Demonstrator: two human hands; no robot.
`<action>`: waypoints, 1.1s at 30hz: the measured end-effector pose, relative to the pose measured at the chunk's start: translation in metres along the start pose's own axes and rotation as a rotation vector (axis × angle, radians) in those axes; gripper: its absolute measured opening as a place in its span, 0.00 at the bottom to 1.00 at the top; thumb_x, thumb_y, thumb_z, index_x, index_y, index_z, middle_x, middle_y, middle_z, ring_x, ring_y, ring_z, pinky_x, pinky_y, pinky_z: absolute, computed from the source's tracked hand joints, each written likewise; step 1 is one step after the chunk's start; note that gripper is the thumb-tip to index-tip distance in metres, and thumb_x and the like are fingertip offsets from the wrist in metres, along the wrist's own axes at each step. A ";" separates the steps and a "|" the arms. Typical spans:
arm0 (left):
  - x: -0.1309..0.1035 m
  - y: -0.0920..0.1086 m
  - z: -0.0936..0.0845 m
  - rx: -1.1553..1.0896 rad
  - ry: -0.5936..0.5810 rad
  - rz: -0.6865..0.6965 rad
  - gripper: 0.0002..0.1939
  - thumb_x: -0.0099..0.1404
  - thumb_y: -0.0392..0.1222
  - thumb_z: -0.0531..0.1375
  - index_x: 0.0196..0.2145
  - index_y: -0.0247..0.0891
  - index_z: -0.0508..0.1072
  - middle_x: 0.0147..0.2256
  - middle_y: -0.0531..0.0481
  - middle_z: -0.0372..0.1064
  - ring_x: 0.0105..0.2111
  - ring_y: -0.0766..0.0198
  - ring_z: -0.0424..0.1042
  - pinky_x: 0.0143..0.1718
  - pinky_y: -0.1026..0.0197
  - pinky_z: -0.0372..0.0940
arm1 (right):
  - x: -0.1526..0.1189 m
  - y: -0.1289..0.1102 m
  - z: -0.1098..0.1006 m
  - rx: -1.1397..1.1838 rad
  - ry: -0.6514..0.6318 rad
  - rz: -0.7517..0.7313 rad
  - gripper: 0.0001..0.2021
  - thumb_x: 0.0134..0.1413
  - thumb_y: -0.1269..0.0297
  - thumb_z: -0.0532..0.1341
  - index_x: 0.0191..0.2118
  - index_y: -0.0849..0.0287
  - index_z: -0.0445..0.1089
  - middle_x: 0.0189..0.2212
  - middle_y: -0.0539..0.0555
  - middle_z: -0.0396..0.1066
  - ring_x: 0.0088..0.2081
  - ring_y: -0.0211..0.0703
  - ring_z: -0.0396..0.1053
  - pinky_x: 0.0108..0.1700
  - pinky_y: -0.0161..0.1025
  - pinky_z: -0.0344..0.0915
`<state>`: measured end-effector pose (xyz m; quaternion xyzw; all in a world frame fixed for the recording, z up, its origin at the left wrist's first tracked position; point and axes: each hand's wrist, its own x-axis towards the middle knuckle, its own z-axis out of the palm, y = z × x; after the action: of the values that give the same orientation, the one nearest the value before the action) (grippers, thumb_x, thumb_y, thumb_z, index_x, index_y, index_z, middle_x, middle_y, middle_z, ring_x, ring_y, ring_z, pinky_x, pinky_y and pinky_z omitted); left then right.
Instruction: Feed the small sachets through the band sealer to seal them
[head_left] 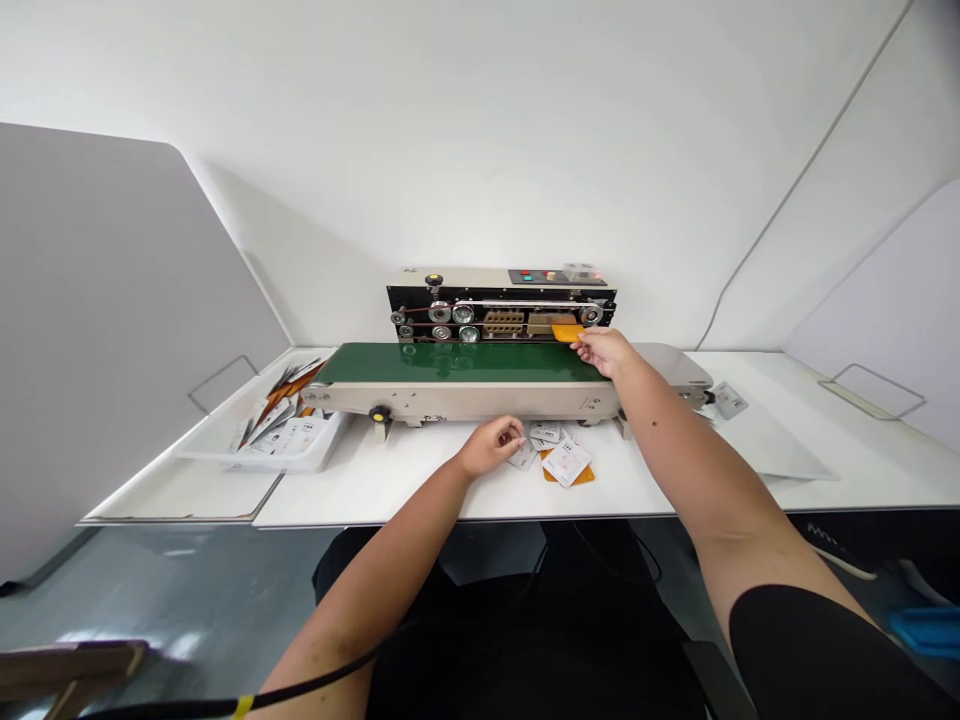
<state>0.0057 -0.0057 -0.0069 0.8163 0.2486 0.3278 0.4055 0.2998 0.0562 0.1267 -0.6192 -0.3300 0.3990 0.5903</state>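
My right hand [604, 351] pinches an orange sachet [568, 332] by its right end. The sachet is at the right part of the band sealer's [501, 300] front, above the green conveyor belt [465, 362]. My left hand [492, 447] is low over the white table, in front of the conveyor, with its fingers curled in. Its fingertips are close to a grey-white sachet [523, 457] at the left of a small loose pile. On top of that pile lies a white printed sachet [568, 462], with an orange one [590, 475] under it. What the left fingers hold, if anything, is hidden.
At the left end of the belt, a clear plastic bin [330, 440] holds several orange and white sachets. Another sachet [727, 400] lies right of the conveyor, near a clear sheet [787, 450]. A black cable [337, 672] runs by my left arm. White partitions [112, 300] flank the table.
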 end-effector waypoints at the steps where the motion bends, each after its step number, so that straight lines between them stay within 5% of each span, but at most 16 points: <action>1: 0.000 0.001 -0.001 0.067 -0.004 0.022 0.14 0.67 0.49 0.61 0.43 0.37 0.71 0.34 0.49 0.75 0.31 0.65 0.71 0.34 0.63 0.64 | -0.003 -0.001 0.002 -0.035 0.011 -0.024 0.09 0.55 0.69 0.66 0.40 0.62 0.68 0.24 0.53 0.72 0.19 0.32 0.64 0.20 0.28 0.60; 3: 0.000 0.002 -0.002 0.198 -0.026 0.087 0.13 0.67 0.48 0.62 0.43 0.37 0.73 0.38 0.47 0.75 0.36 0.61 0.72 0.40 0.60 0.66 | -0.017 0.000 0.006 -0.155 0.125 -0.192 0.10 0.56 0.66 0.66 0.43 0.62 0.70 0.31 0.55 0.74 0.23 0.35 0.67 0.23 0.30 0.63; 7: -0.001 0.002 -0.003 0.314 -0.214 0.241 0.25 0.62 0.51 0.66 0.55 0.40 0.72 0.54 0.40 0.71 0.55 0.51 0.68 0.58 0.51 0.62 | -0.081 0.023 0.010 -0.354 0.408 -0.797 0.14 0.59 0.64 0.59 0.50 0.58 0.72 0.44 0.57 0.73 0.35 0.39 0.71 0.38 0.37 0.70; 9: -0.002 0.000 -0.002 0.354 -0.305 0.275 0.35 0.57 0.54 0.70 0.60 0.42 0.69 0.61 0.39 0.65 0.62 0.46 0.62 0.63 0.47 0.57 | -0.123 0.051 0.013 -0.404 0.267 -0.958 0.15 0.62 0.65 0.56 0.53 0.57 0.72 0.44 0.57 0.73 0.38 0.42 0.71 0.40 0.39 0.70; 11: -0.002 -0.003 0.000 0.396 -0.338 0.285 0.38 0.55 0.54 0.71 0.61 0.43 0.69 0.62 0.39 0.64 0.64 0.43 0.60 0.65 0.46 0.54 | -0.159 0.086 0.015 -0.533 -0.018 -1.049 0.15 0.62 0.65 0.56 0.52 0.55 0.73 0.42 0.56 0.75 0.39 0.44 0.72 0.43 0.41 0.71; 14: -0.002 -0.005 0.003 0.428 -0.295 0.277 0.31 0.58 0.50 0.70 0.58 0.41 0.72 0.56 0.39 0.71 0.58 0.47 0.68 0.61 0.49 0.58 | -0.185 0.135 0.015 -0.781 -0.252 -1.017 0.20 0.61 0.64 0.57 0.58 0.53 0.70 0.49 0.59 0.74 0.51 0.51 0.70 0.55 0.49 0.68; 19: 0.001 -0.005 0.000 0.443 -0.276 0.327 0.18 0.66 0.48 0.64 0.51 0.38 0.76 0.48 0.40 0.76 0.49 0.52 0.74 0.54 0.55 0.63 | -0.173 0.180 0.010 -1.154 -0.286 -0.782 0.29 0.62 0.53 0.58 0.66 0.56 0.62 0.66 0.60 0.60 0.67 0.59 0.53 0.67 0.60 0.51; 23: 0.003 -0.002 -0.003 0.474 -0.173 0.404 0.15 0.73 0.48 0.56 0.43 0.38 0.79 0.41 0.41 0.77 0.43 0.56 0.74 0.48 0.57 0.65 | -0.166 0.187 0.009 -1.218 -0.288 -0.735 0.27 0.63 0.55 0.56 0.66 0.54 0.61 0.67 0.57 0.58 0.69 0.57 0.50 0.68 0.59 0.45; 28: 0.000 0.002 -0.006 0.566 0.190 0.376 0.18 0.75 0.48 0.51 0.40 0.37 0.78 0.34 0.43 0.73 0.36 0.57 0.69 0.42 0.56 0.64 | -0.170 0.181 0.016 -1.148 -0.125 -0.771 0.26 0.59 0.55 0.61 0.62 0.53 0.67 0.64 0.60 0.62 0.70 0.65 0.46 0.67 0.67 0.39; 33: -0.003 0.005 -0.011 0.326 0.342 0.165 0.18 0.75 0.50 0.51 0.36 0.37 0.74 0.30 0.48 0.70 0.31 0.63 0.67 0.37 0.61 0.62 | -0.168 0.170 0.033 -0.707 -0.141 -0.723 0.17 0.62 0.56 0.56 0.50 0.56 0.74 0.51 0.60 0.74 0.58 0.58 0.65 0.59 0.54 0.61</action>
<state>-0.0037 -0.0055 0.0008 0.8211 0.2958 0.4486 0.1924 0.1819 -0.0911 -0.0237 -0.5988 -0.6771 0.0743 0.4212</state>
